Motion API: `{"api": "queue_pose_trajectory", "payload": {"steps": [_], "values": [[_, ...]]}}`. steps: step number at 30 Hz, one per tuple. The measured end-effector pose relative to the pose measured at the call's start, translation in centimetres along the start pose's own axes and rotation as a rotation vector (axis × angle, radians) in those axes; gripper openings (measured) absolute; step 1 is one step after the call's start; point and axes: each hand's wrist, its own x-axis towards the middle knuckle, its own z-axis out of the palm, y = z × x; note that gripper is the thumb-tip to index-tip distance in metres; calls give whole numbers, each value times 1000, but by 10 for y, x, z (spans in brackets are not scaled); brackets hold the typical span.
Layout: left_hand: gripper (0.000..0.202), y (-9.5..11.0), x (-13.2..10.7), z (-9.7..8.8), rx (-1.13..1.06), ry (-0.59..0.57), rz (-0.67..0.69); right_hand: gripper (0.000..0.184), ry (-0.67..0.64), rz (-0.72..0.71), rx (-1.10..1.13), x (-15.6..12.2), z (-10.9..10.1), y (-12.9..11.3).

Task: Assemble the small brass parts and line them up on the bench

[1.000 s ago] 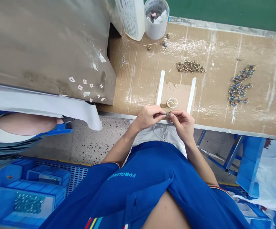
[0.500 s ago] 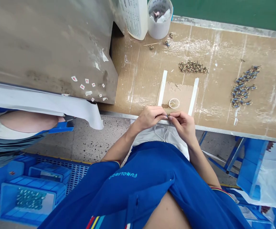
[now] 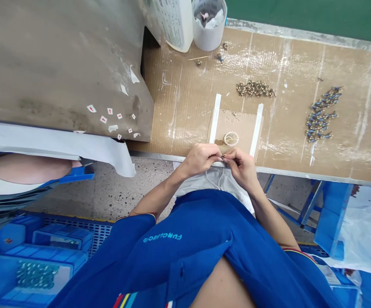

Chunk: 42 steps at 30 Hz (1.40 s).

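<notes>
My left hand (image 3: 201, 158) and my right hand (image 3: 243, 165) meet at the near edge of the cardboard-covered bench (image 3: 288, 64). Both pinch one small metal part (image 3: 224, 157) between their fingertips. Just beyond them a small white ring (image 3: 231, 138) lies on a cardboard patch (image 3: 237, 124) taped down with two white strips. Farther back lies a pile of small brass parts (image 3: 254, 89). To the right is a pile of bluish parts (image 3: 320, 115).
A grey metal machine housing (image 3: 60, 64) fills the left, with a white cup (image 3: 208, 23) and a white container (image 3: 174, 21) behind. Blue crates (image 3: 34, 265) sit on the floor at lower left. Another person's arm (image 3: 28, 169) shows at the left edge.
My hands have stayed together at the bench edge and have drawn slightly closer around the small part. The view has shifted a little.
</notes>
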Motion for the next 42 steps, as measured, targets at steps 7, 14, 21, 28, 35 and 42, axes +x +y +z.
{"api": "queue_pose_trajectory", "payload": {"steps": [7, 14, 21, 28, 35, 42], "values": [[21, -3, -1, 0, -37, 31, 62, 19, -20, 126, 135, -1, -5, 2], [19, -1, 2, -1, -76, 50, 65, 24, 32, 135, 212, -2, -7, 2], [19, 4, 3, 7, -10, 50, -19, 16, -87, 10, 53, 4, -14, 7], [22, 0, 2, 8, 116, 31, 72, 17, -164, -134, -45, 10, -18, 9], [25, -2, 0, 9, 130, 86, 124, 13, -144, -11, 75, 9, -18, 10], [23, 3, 2, 4, 30, 60, 84, 13, -129, 120, 223, 8, -20, 5]]}}
